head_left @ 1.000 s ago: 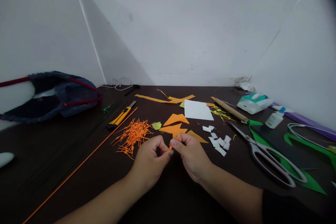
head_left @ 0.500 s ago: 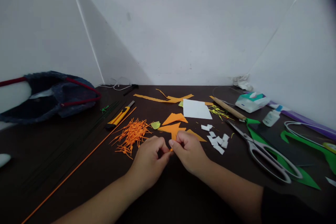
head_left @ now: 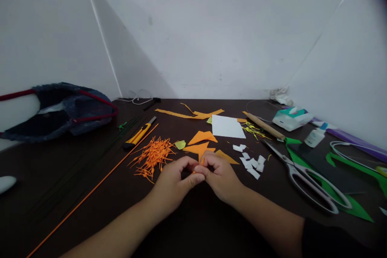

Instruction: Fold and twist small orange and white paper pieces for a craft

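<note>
Now: fingertips drawn tighter together

Both hands have closed in: left hand (head_left: 173,181) and right hand (head_left: 220,175) pinch a tiny orange paper piece (head_left: 202,161) above the dark table (head_left: 193,225), beside the orange shreds (head_left: 152,155). Fingers hide most of it.

The desk (head_left: 75,177) is dark, smooth and faintly glossy. Matt orange paper scraps (head_left: 202,138) and thin orange paper slivers (head_left: 152,155) lie on it, beside a plain white paper sheet (head_left: 227,126). The scissors (head_left: 302,175) show bright metal blades and pale plastic handles. The bag (head_left: 60,109) is dark, rough denim-like cloth.
</note>
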`<state>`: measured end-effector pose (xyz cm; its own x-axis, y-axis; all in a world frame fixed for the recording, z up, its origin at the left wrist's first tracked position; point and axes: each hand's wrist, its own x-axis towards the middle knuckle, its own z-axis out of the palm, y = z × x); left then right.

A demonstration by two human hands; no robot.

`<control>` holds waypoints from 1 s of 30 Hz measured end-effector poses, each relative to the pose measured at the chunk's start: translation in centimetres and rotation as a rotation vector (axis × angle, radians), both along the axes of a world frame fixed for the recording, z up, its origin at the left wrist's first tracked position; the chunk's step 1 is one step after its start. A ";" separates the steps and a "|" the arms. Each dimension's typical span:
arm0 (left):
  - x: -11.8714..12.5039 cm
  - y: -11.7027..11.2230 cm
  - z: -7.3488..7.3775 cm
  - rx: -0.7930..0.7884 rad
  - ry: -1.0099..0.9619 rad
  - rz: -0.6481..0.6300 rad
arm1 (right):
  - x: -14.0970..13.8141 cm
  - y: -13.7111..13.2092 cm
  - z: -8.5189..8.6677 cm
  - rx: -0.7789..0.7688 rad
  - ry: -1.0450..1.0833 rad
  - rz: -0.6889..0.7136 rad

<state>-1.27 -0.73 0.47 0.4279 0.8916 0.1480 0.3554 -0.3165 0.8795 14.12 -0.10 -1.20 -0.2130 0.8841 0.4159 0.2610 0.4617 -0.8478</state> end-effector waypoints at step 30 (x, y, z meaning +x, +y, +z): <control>0.3 0.5 -0.2 -0.267 -0.289 0.090 | -0.3 0.3 -0.8 -0.299 0.432 0.006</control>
